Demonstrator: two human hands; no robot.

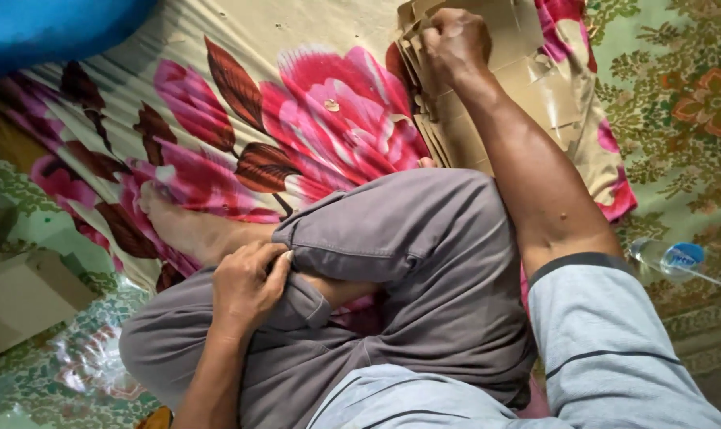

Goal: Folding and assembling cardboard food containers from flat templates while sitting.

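Seated person reaching out to a stack of flat cardboard pieces on a floral sheet.

The right hand (454, 41) is stretched forward on a nearly straight arm, fingers curled tight on the top edge of the stack of flat cardboard pieces (503, 95), which lies at the far end of the rose-patterned sheet (297, 103), just past the bent knee. The left hand (248, 286) is drawn in close, elbow bent, fingers pinched together on the cuff of the grey trousers (408, 262) beside the bare foot (178, 222). A plastic water bottle (669, 258) lies on the green patterned floor mat (678, 103) to the right, and a cardboard box (23, 298) stands at the left edge.
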